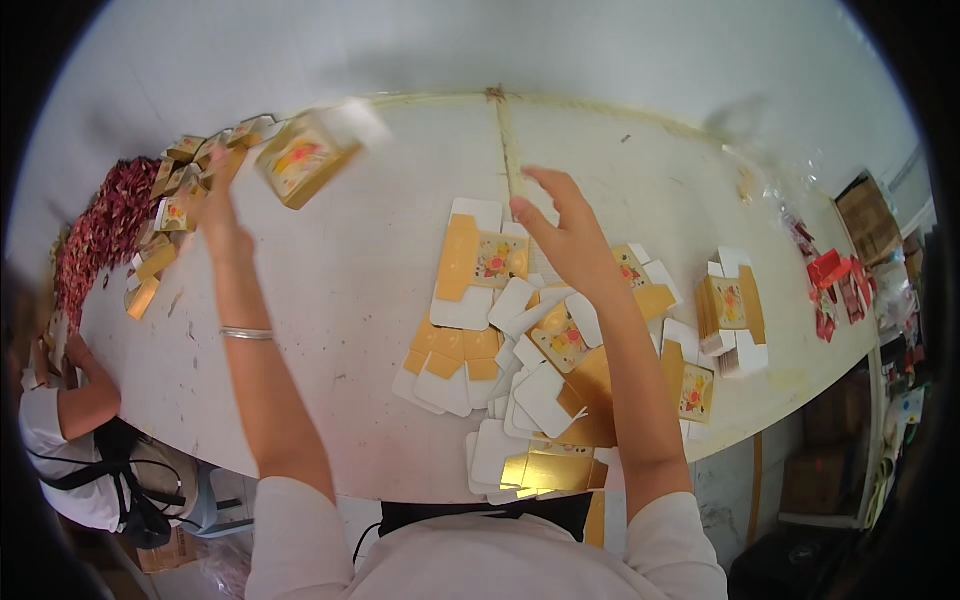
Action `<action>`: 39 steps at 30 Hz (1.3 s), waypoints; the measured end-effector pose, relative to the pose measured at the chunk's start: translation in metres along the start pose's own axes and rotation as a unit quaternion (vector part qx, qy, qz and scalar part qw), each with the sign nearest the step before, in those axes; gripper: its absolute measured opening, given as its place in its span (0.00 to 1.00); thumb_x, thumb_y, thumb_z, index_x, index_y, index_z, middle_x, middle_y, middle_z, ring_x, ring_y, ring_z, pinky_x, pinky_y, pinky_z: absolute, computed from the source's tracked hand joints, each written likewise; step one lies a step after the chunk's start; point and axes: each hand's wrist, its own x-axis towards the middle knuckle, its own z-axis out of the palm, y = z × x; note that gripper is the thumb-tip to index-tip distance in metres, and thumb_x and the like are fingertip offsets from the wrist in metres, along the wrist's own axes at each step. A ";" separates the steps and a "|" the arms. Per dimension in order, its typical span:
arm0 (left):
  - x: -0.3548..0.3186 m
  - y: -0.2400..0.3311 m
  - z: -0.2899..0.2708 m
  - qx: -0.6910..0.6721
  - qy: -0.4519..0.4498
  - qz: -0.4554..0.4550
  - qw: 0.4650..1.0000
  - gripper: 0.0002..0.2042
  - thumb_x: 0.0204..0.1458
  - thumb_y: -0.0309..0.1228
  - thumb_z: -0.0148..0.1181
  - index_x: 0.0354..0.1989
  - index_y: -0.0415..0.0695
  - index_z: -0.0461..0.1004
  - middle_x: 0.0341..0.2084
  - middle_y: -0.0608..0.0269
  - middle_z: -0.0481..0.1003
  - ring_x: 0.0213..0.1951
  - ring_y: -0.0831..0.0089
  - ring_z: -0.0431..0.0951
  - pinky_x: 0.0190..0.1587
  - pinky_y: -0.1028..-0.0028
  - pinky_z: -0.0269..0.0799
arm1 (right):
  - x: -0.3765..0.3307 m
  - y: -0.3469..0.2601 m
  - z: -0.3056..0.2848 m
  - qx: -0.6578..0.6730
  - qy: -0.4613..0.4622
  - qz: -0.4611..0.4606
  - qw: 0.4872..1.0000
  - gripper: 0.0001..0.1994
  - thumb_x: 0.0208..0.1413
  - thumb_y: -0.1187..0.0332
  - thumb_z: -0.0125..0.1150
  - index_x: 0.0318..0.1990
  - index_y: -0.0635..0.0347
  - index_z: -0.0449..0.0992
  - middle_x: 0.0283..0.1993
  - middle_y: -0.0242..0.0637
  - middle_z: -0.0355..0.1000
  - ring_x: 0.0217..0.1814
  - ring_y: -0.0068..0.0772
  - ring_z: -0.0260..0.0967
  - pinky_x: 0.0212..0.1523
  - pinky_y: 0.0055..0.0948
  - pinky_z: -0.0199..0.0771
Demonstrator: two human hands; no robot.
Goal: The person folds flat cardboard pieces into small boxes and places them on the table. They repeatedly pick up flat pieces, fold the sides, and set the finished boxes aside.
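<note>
My left hand (217,208) reaches toward the far left of the table, beside a cluster of folded gold boxes (172,214). Motion smears its fingers, so their pose is unclear. Just right of it, apart from both hands, a gold box (302,162) with a flower print and a raised white flap is blurred by movement. My right hand (572,232) hovers open over the middle of the table, thumb and fingers apart, with nothing in it. Under and around my right forearm lies a loose heap of flat gold-and-white cartons (560,340).
A neat stack of flat cartons (728,305) stands on the right. Red packets (838,280) and clear plastic lie at the right edge. A large pile of dark red packets (105,235) fills the far left, where another person (75,410) sits. A wall borders the table's back.
</note>
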 end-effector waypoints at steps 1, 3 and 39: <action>0.013 -0.008 -0.012 0.073 -0.009 0.071 0.995 0.38 0.46 0.44 0.60 0.58 0.35 0.48 0.53 0.54 0.58 0.55 0.66 0.58 0.56 0.66 0.54 | 0.005 0.010 0.000 -0.082 -0.042 0.025 0.995 0.25 0.51 0.57 0.55 0.52 0.65 0.63 0.52 0.47 0.60 0.55 0.45 0.58 0.52 0.35 0.60; 0.018 -0.041 -0.027 0.208 -0.032 0.204 0.956 0.38 0.45 0.45 0.61 0.59 0.37 0.49 0.54 0.55 0.58 0.57 0.66 0.56 0.56 0.66 0.53 | 0.008 0.026 0.005 -0.174 -0.101 0.060 0.978 0.26 0.47 0.57 0.58 0.50 0.64 0.65 0.49 0.46 0.62 0.52 0.44 0.59 0.50 0.37 0.61; -0.175 0.031 0.034 -0.117 -0.557 0.035 0.822 0.41 0.44 0.16 0.56 0.63 0.47 0.37 0.48 0.58 0.65 0.48 0.71 0.69 0.44 0.72 0.70 | -0.004 -0.044 0.001 0.310 0.262 -0.147 0.902 0.18 0.55 0.64 0.48 0.51 0.61 0.63 0.56 0.43 0.58 0.61 0.37 0.49 0.60 0.39 0.47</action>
